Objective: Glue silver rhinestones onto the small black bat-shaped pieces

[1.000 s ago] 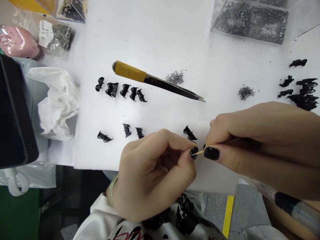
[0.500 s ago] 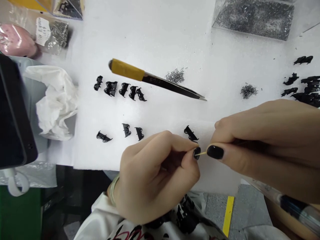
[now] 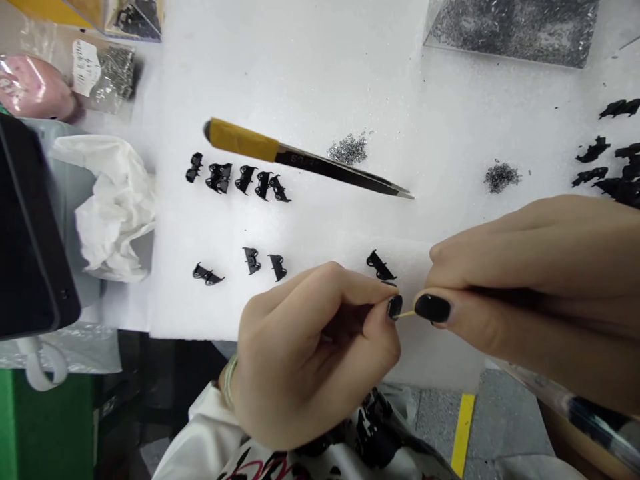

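My left hand [image 3: 313,353] is closed in a pinch at the front edge of the white foam mat [image 3: 320,80]; what its fingertips hold is hidden. My right hand [image 3: 540,293] is closed on a thin wooden stick [image 3: 406,313], whose tip touches the left fingertips. A small black clip part [image 3: 380,265] lies just behind the two hands. Further left lie more black clip parts [image 3: 251,260] and a row of several others [image 3: 235,179].
Tweezers with a yellow grip [image 3: 300,159] lie behind the clips. Two small heaps of metal springs [image 3: 349,149] [image 3: 501,177] sit on the mat, a clear box of springs [image 3: 510,30] behind. More black parts [image 3: 610,170] lie far right. Crumpled tissue [image 3: 113,207] and a black device [image 3: 27,233] are left.
The two hands stay pinched together around the stick with only slight shifts; the camera view has drifted a little to the left.
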`<state>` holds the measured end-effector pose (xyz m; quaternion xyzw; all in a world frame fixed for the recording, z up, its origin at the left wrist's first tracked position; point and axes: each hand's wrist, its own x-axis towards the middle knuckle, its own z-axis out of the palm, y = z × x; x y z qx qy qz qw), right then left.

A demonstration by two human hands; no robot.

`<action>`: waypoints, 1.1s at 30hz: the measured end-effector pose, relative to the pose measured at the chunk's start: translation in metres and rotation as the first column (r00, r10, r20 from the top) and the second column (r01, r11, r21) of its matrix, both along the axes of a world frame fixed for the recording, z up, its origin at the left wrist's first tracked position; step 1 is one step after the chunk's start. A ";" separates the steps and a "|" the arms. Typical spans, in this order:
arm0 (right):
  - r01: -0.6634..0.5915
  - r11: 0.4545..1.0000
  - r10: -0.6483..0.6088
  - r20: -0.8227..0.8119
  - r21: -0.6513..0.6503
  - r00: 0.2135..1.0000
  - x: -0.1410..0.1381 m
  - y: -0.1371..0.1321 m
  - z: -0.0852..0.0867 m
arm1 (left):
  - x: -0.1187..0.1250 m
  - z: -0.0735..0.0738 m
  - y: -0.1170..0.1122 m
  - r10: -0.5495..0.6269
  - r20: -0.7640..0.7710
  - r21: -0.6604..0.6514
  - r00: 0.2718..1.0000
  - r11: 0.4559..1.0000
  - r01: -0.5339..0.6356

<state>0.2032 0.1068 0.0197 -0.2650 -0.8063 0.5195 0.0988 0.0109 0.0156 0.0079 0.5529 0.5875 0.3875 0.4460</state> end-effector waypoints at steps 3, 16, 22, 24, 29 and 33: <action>0.028 1.000 -0.027 0.006 -0.011 1.000 -0.001 0.000 0.001 | 0.002 -0.002 0.000 0.020 0.007 -0.012 1.000 1.000 -0.020; 0.042 0.998 -0.040 -0.040 0.055 0.998 0.000 0.001 -0.004 | 0.002 -0.008 -0.008 0.048 0.020 0.041 0.999 0.998 -0.049; -0.028 0.999 0.028 0.012 0.031 1.000 -0.001 0.001 -0.003 | 0.001 -0.008 -0.008 0.043 0.033 0.048 0.999 0.998 -0.044; 0.010 0.997 -0.008 -0.020 0.074 1.000 0.000 -0.001 -0.005 | 0.001 -0.008 -0.008 0.037 0.032 0.043 0.999 0.998 -0.038; -0.027 0.998 0.024 0.050 0.063 0.998 0.000 0.001 0.001 | 0.002 -0.008 -0.009 0.042 0.022 0.046 0.999 0.998 -0.043; -0.141 0.990 0.134 0.230 0.016 0.964 -0.004 0.006 0.017 | 0.001 -0.009 -0.009 0.044 0.028 0.048 0.999 0.998 -0.046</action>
